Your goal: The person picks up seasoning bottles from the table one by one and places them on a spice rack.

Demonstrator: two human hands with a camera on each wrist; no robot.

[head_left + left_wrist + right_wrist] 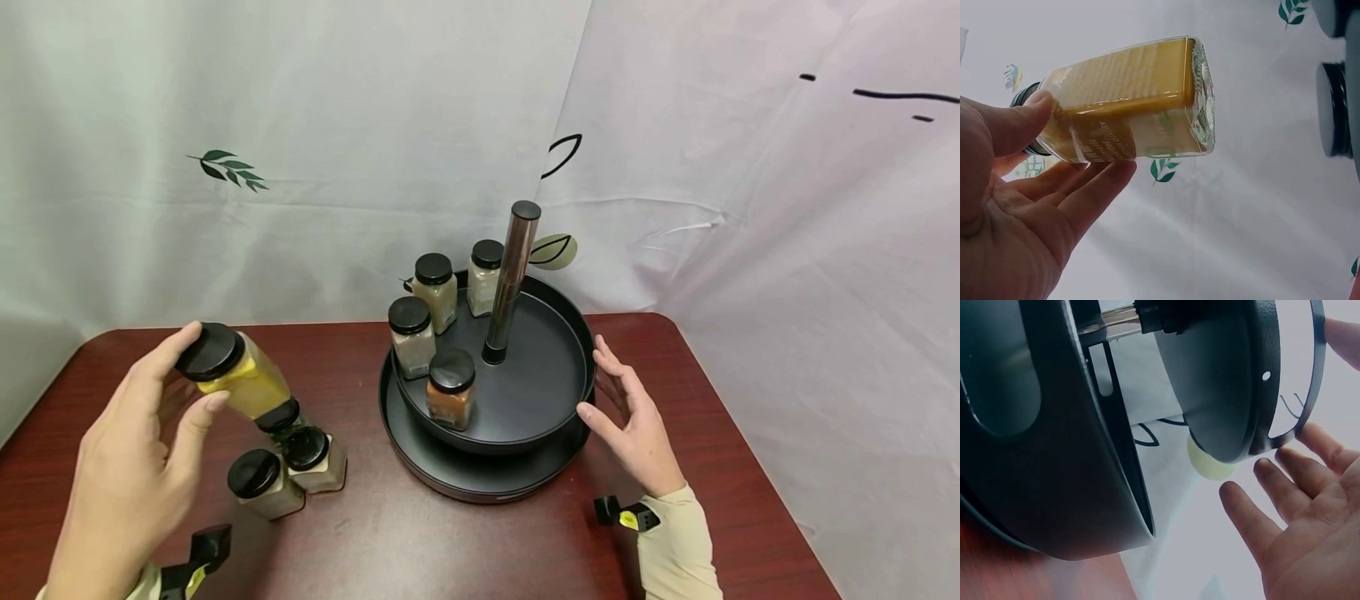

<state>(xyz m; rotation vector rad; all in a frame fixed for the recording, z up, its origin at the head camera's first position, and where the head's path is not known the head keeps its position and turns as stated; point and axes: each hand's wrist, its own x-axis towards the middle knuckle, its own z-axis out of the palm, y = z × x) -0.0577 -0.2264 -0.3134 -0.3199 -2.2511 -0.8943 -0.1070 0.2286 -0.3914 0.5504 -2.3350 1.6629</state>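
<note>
tilted square glass jar (258,385), yellow inside, black lid (212,352), left grip (138,454) pinching it, right grip (633,429) released

A reddish-brown worktop (360,550) with rounded far corners stands before white, creased cloth (360,108). Printed on the cloth are a dark green leafy sprig (237,165), a pale green leaf (561,257) with black linework, and, at right, black strokes (900,95).

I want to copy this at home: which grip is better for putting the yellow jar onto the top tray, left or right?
Probably the left grip: it holds the yellow jar near its black lid. The right grip holds no jar; it is beside the top tray.
</note>
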